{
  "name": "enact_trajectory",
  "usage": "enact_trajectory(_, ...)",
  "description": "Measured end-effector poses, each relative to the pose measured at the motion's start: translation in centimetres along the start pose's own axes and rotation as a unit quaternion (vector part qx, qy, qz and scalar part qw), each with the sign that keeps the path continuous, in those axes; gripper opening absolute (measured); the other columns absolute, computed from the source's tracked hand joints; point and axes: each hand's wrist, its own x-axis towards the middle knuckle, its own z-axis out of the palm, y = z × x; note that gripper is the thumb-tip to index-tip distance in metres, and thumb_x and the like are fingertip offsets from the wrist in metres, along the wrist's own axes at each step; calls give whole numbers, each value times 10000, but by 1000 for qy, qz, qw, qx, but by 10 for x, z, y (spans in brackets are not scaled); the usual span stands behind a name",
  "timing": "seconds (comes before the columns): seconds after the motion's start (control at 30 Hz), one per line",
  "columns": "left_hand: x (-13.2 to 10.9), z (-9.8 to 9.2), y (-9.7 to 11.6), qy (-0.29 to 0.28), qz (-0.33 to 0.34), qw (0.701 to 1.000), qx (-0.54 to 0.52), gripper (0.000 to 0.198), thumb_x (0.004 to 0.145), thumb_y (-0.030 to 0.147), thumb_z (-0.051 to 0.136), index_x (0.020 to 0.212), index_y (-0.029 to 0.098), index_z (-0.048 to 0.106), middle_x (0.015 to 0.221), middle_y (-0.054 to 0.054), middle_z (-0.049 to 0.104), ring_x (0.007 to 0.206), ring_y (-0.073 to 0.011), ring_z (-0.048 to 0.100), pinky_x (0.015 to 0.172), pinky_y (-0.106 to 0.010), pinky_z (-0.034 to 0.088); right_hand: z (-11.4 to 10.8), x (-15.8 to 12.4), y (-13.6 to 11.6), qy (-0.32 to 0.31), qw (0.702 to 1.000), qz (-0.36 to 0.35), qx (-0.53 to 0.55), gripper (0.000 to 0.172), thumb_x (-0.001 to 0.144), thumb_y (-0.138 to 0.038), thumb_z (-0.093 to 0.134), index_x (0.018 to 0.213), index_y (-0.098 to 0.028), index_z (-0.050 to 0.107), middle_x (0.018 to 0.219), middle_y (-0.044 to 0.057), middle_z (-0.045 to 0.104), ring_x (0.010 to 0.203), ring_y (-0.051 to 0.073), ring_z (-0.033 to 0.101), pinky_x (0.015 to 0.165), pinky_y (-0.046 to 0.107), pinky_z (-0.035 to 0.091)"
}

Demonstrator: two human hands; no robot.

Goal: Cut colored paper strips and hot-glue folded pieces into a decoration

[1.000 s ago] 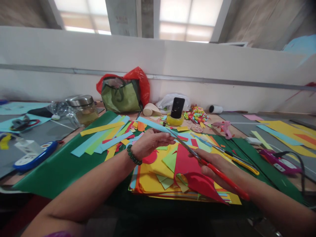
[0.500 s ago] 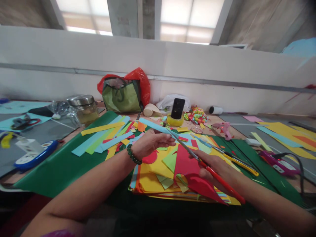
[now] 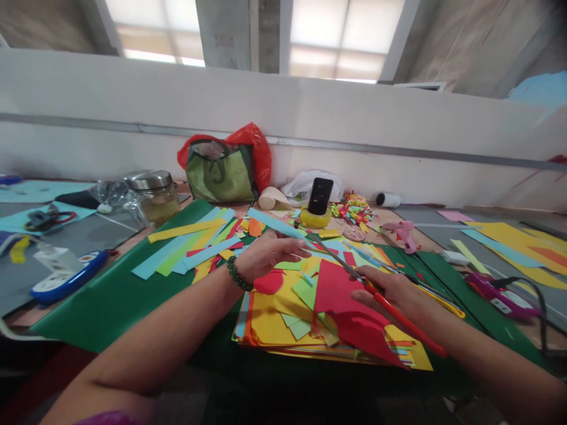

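My left hand (image 3: 277, 254), with a dark green bead bracelet (image 3: 240, 274) at the wrist, pinches a light blue paper strip (image 3: 275, 224) that slants up and left from the fingers. Red-handled scissors (image 3: 376, 292) are gripped in my right hand (image 3: 385, 292), their blades pointing up and left, the tips just right of my left fingertips. Beneath both hands lies a stack of coloured paper, yellow sheets (image 3: 261, 324) uppermost, bearing a cut red sheet (image 3: 341, 295), a red round piece (image 3: 269, 282) and several green scraps (image 3: 305, 292). A small blue piece (image 3: 307, 279) rests near those scraps.
Several cut strips (image 3: 177, 251) spread over the green sheet (image 3: 106, 307) at left. Behind stand a phone (image 3: 320, 195) on a yellow roll, a glass jar (image 3: 153, 200) and a green bag (image 3: 221, 177). At right are a pink glue gun (image 3: 402, 233), a yellow-handled cutter (image 3: 443, 300) and a purple power strip (image 3: 505, 295).
The scissors and my right hand have shifted slightly right, away from the strip's end. A small blue piece now shows on the stack below my left fingers. The view has moved a little.
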Motion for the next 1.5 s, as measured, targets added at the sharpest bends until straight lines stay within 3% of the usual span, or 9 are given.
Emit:
enact_trajectory(0.17, 7, -12, 9, 21, 55, 998, -28, 52, 670, 107, 682, 642, 113, 639, 631, -30, 699, 546, -95, 651, 562, -177, 517, 1, -5, -2, -63, 990, 11, -124, 367, 883, -372, 485, 1175, -209, 637, 997, 121, 730, 870, 280, 686, 704, 348, 494)
enact_trajectory(0.5, 7, -13, 3, -65, 40, 997, -9, 207, 658, 179, 709, 765, 163, 531, 679, -23, 719, 527, -109, 656, 533, -189, 506, -15, 7, -13, -214, 951, -51, -216, 490, 766, -164, 619, 1253, -210, 630, 1014, 142, 712, 928, 306, 674, 738, 376, 498)
enact_trajectory(0.63, 7, -11, -4, -81, 19, 994, 74, 229, 696, 280, 708, 840, 161, 576, 644, -25, 711, 487, -122, 650, 502, -201, 497, -31, 34, -27, -56, 993, -94, -48, 313, 825, -309, 611, 1119, -223, 671, 966, 88, 722, 825, 236, 667, 697, 333, 486)
enact_trajectory(0.73, 4, -9, -10, -151, -24, 974, 165, 222, 777, 355, 627, 883, 160, 618, 623, -39, 707, 409, -119, 601, 436, -206, 448, -22, 65, -40, 82, 974, -118, 173, 422, 805, -469, 628, 1125, -194, 625, 1000, 80, 696, 642, 142, 590, 592, 286, 467)
enact_trajectory(0.83, 0, -5, -11, -242, -76, 937, 241, 223, 813, 358, 574, 862, 158, 659, 600, -46, 702, 346, -96, 511, 400, -206, 390, -1, 92, -46, 46, 913, -117, 389, 609, 646, -480, 764, 1141, -179, 576, 947, 59, 683, 544, 93, 518, 472, 235, 413)
enact_trajectory(0.97, -1, -2, -5, -296, -117, 912, 258, 384, 824, 544, 562, 834, 180, 684, 615, -43, 702, 380, -91, 479, 404, -210, 342, 18, 106, -38, 6, 834, -103, 542, 442, 587, -398, 826, 910, -177, 623, 658, -27, 633, 505, 77, 488, 437, 200, 362)
enact_trajectory(1.1, 5, -6, -5, -257, -94, 949, 159, 682, 789, 768, 434, 812, 146, 713, 726, -104, 723, 505, -108, 527, 460, -212, 356, 19, 109, -25, 52, 781, -79, 617, 404, 543, -338, 864, 845, -181, 646, 610, -58, 620, 460, 50, 453, 424, 188, 345)
enact_trajectory(1.3, 10, -6, -15, -137, -60, 986, 66, 370, 677, 461, 799, 816, 135, 692, 727, -52, 696, 555, -82, 547, 484, -176, 359, 17, 110, -19, 32, 757, -87, 646, 378, 555, -337, 871, 840, -186, 675, 641, -45, 647, 493, 56, 513, 459, 183, 409)
enact_trajectory(1.5, 11, 0, -15, -62, -70, 995, 20, 247, 738, 338, 780, 777, 132, 649, 670, -17, 673, 510, -54, 543, 475, -146, 388, 19, 110, -17, 46, 756, -94, 647, 354, 562, -376, 870, 789, -187, 675, 670, -37, 652, 539, 72, 566, 542, 212, 495)
